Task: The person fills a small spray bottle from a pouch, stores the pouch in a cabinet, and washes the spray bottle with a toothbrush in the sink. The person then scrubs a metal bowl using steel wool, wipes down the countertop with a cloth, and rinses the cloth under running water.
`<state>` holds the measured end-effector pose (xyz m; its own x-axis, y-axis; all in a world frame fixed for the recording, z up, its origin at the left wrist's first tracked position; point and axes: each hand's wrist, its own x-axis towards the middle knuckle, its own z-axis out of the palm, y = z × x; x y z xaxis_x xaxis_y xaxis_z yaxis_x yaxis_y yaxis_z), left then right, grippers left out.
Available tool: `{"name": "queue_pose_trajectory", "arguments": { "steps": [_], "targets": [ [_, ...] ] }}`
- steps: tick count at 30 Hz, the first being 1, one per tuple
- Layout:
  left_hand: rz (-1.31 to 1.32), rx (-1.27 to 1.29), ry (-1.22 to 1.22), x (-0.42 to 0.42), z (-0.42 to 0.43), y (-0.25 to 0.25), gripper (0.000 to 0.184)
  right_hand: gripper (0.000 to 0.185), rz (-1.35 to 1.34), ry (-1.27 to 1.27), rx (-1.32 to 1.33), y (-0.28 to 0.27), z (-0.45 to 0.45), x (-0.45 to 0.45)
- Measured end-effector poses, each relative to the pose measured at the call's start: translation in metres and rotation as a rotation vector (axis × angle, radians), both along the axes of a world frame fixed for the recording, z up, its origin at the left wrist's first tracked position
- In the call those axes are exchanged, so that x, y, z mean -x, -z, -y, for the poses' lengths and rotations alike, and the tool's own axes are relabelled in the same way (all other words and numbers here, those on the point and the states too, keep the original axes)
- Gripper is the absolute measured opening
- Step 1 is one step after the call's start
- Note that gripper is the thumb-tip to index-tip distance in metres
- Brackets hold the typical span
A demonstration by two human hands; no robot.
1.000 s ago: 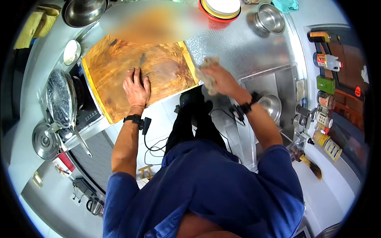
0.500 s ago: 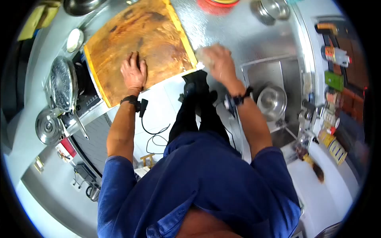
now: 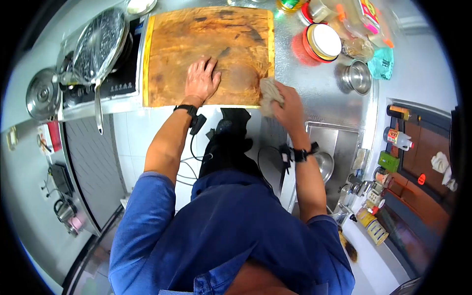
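Note:
A large wooden cutting board [image 3: 211, 44] with yellow side strips lies on the counter, its surface stained and damp-looking. My left hand [image 3: 202, 80] rests on the board near its front edge, palm down with the fingers stretched out. At the board's front right corner, my right hand [image 3: 289, 105] grips a crumpled greyish-beige cloth [image 3: 268, 94]. The cloth laps against the right yellow strip and hangs over the corner. Part of the right hand's fingers is hidden behind the cloth.
Left of the board, a lidded pan [image 3: 101, 46] sits on a black cooktop [image 3: 123, 87]. At right are a white-lidded jar [image 3: 324, 42], a metal bowl [image 3: 358, 77] and a steel sink [image 3: 339, 142]. Several bottles and tins line the right ledge.
My right hand has moved with the cloth onto the board's front right corner. The left hand stays flat on the board. My view has turned and shifted.

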<state>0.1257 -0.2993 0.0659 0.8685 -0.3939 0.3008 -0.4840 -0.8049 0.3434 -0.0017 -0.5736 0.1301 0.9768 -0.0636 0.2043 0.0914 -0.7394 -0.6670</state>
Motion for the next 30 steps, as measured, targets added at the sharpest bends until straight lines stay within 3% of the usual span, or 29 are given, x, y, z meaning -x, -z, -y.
{"name": "queue_pose_trajectory", "arguments": {
  "steps": [2, 6, 8, 9, 11, 12, 14, 18, 24, 28, 29, 30],
  "targets": [
    [-0.027, 0.002, -0.003, 0.003, -0.004, 0.001, 0.042, 0.051, -0.106, -0.068, 0.157, 0.015, -0.029, -0.001],
    [-0.035, 0.064, -0.006, 0.000, -0.007, 0.004, 0.040, 0.048, -0.168, -0.229, 0.161, 0.011, -0.047, 0.018],
    [-0.015, 0.111, 0.011, 0.001, -0.010, 0.007, 0.039, 0.047, -0.415, -0.173, -0.108, 0.010, -0.038, 0.042],
    [-0.016, 0.115, 0.014, 0.000, -0.012, 0.014, 0.039, 0.047, -0.415, -0.169, -0.106, 0.001, -0.030, 0.053],
    [0.040, 0.117, 0.029, -0.001, -0.012, 0.025, 0.038, 0.049, -0.786, -0.007, -0.657, -0.016, -0.011, 0.083],
    [0.008, 0.131, 0.051, 0.001, -0.011, 0.017, 0.037, 0.049, -0.769, 0.067, -0.669, -0.019, -0.001, 0.105],
    [0.035, 0.196, 0.100, 0.001, -0.012, 0.017, 0.034, 0.050, -0.707, 0.257, -0.942, -0.025, 0.029, 0.152],
    [0.049, 0.167, 0.128, 0.003, -0.010, 0.016, 0.036, 0.046, -0.397, 0.691, -1.178, -0.038, 0.055, 0.249],
    [-0.016, 0.074, 0.139, 0.000, -0.002, 0.014, 0.040, 0.048, -0.170, 1.254, -1.185, -0.005, 0.096, 0.375],
    [-0.076, -0.005, 0.161, 0.010, 0.014, 0.000, 0.037, 0.060, -0.044, 1.309, -1.161, 0.025, 0.122, 0.414],
    [-0.071, -0.017, 0.198, 0.015, 0.022, -0.004, 0.036, 0.058, -0.249, 1.310, -1.001, 0.030, 0.130, 0.425],
    [-0.068, -0.032, 0.235, 0.021, 0.029, -0.008, 0.036, 0.058, -0.239, 1.320, -1.023, 0.032, 0.140, 0.435]
  ]
}}
